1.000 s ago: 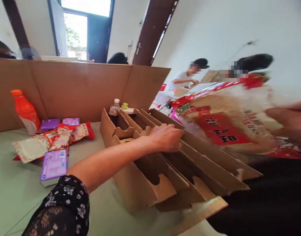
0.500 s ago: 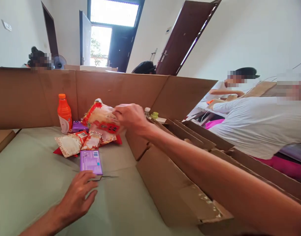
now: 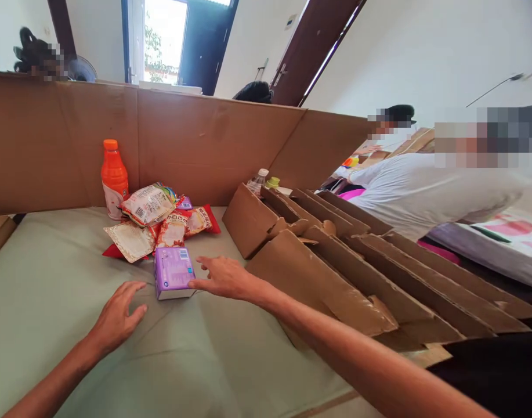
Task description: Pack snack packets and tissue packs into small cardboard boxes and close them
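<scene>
A purple pack (image 3: 174, 270) with a barcode on its top, maybe tissues, lies on the green-grey table cover. Just right of it is my right hand (image 3: 224, 277), fingers apart, the thumb at the pack's near right corner; whether it touches I cannot tell. My left hand (image 3: 120, 313) hovers to the left of the pack, open and holding nothing. Behind the pack, several red and white snack bags (image 3: 172, 229) lie in a heap, with another snack bag (image 3: 148, 204) on top. An orange drink bottle (image 3: 113, 180) stands upright at the heap's back left.
Cardboard dividers (image 3: 322, 278) form rows of compartments on the right. A clear bottle (image 3: 259, 180) and a green-lidded container (image 3: 272, 182) stand behind them. A cardboard wall (image 3: 196, 151) borders the back. A person in a white shirt (image 3: 422, 191) is at the right.
My right hand has let go of the snack bag, which now lies on the heap, and has come down beside the purple pack. My left hand has moved slightly left. The camera view has tilted down.
</scene>
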A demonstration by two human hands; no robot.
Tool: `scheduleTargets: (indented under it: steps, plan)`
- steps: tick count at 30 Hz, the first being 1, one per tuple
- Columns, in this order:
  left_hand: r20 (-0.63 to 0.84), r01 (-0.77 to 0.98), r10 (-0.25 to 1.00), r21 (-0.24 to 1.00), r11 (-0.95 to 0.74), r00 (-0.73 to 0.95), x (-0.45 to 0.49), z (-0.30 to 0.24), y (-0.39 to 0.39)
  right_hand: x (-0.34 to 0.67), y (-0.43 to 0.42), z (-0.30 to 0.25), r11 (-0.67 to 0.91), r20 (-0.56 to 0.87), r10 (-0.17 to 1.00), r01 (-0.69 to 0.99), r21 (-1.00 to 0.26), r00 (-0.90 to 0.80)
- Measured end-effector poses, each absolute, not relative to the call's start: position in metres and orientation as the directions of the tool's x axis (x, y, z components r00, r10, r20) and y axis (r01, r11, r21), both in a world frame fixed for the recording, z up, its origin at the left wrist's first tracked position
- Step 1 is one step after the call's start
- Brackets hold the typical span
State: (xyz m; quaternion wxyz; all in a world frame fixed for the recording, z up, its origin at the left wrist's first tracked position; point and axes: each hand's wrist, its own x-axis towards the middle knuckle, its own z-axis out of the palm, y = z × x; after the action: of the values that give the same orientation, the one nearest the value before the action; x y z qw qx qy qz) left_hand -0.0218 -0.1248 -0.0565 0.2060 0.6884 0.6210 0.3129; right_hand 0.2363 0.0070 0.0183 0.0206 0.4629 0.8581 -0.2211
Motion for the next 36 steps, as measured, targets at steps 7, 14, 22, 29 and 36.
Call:
scheduleTargets:
  steps: [7,14,22,29,36]
  plan:
    - [0.216,0.695,0.976,0.706,-0.135,-0.03,-0.005,-0.081,-0.092,0.214,-0.007,-0.063,0.261,-0.13,0.805,0.542,-0.799,-0.579]
    - [0.401,0.805,0.846,0.591,0.056,-0.353,-0.067,-0.064,-0.074,0.141,0.001,-0.084,0.105,-0.092,0.75,0.254,-0.961,-0.655]
    - [0.604,0.895,0.795,0.327,-0.303,0.048,-0.041,-0.1,-0.108,0.172,-0.009,-0.059,0.218,-0.019,0.752,0.275,-0.936,-0.659]
    - [0.54,0.877,0.841,0.389,-0.281,0.03,-0.032,-0.092,-0.088,0.347,-0.042,0.034,0.324,0.42,0.882,0.92,-0.219,-0.211]
    - [0.337,0.86,0.935,0.504,-0.08,-0.11,-0.011,-0.08,-0.142,0.436,-0.04,0.022,0.064,0.136,0.99,0.992,-0.106,-0.049]
